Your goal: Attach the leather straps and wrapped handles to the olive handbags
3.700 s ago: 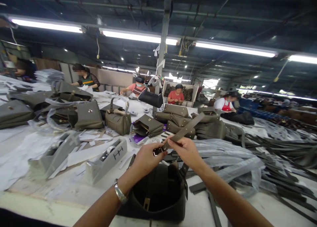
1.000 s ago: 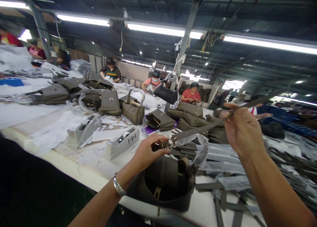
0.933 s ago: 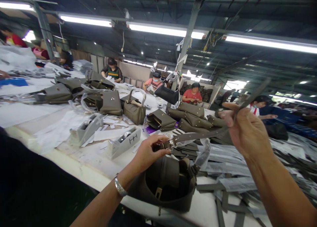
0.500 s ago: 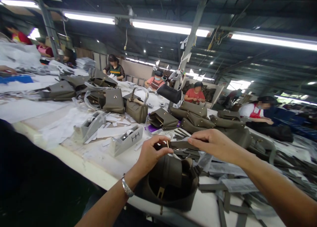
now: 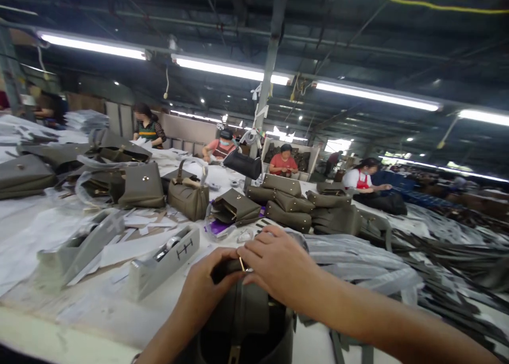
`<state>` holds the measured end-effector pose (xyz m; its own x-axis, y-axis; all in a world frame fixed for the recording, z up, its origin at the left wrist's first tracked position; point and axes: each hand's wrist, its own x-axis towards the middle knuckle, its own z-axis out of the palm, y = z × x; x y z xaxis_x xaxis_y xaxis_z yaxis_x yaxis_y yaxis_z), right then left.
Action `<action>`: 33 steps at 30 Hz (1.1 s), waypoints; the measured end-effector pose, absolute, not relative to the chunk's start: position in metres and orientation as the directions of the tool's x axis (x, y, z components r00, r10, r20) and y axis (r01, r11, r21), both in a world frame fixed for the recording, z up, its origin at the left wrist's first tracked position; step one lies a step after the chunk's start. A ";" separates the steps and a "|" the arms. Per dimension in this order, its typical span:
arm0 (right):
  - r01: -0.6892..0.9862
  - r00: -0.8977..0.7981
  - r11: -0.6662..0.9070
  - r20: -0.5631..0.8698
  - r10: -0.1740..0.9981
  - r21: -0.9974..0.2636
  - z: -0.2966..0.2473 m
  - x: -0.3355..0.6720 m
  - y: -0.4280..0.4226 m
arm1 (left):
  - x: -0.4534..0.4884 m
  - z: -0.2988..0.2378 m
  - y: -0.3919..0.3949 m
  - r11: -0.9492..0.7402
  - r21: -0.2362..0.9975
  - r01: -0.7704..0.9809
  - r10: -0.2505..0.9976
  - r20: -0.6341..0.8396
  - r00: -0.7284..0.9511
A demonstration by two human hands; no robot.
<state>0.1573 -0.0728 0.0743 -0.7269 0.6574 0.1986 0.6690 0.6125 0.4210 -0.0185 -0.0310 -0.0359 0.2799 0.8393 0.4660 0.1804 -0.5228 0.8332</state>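
Note:
A dark grey-green handbag (image 5: 244,327) stands open on the white table (image 5: 71,327) right in front of me. My left hand (image 5: 207,287) and my right hand (image 5: 278,266) meet at its top rim, fingers pinched together on a small brass buckle (image 5: 241,263) of the bag's strap. Most of the strap is hidden under my right hand.
Two grey tape dispensers (image 5: 163,260) (image 5: 77,247) lie to the left. Several finished grey bags (image 5: 189,194) stand further back. Plastic sleeves (image 5: 358,263) and a heap of dark straps (image 5: 457,268) fill the right. Other people (image 5: 283,161) work across the table.
My right hand, which had pulled the strap out far to the right, has come back to the left hand at the bag's rim. The strap's free length is no longer in sight.

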 end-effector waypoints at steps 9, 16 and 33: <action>0.669 -0.709 0.461 0.314 0.632 0.583 0.051 0.141 -0.083 | -0.015 -0.035 -0.038 -0.612 0.705 0.358 0.785 0.596 0.166; 0.626 -0.755 0.542 0.261 0.601 0.561 0.059 0.160 -0.073 | -0.034 -0.035 -0.048 -0.408 0.847 0.341 0.908 0.415 0.056; 0.685 -0.585 0.653 0.289 0.757 -0.324 0.051 0.166 -0.065 | -0.050 -0.039 -0.059 -0.451 0.871 0.194 0.892 0.445 0.077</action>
<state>0.1662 -0.0653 0.0507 -0.5853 0.7575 0.2893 0.6847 0.6528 -0.3241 -0.0496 -0.0593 -0.0395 0.0767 0.8922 0.4451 0.1944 -0.4512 0.8710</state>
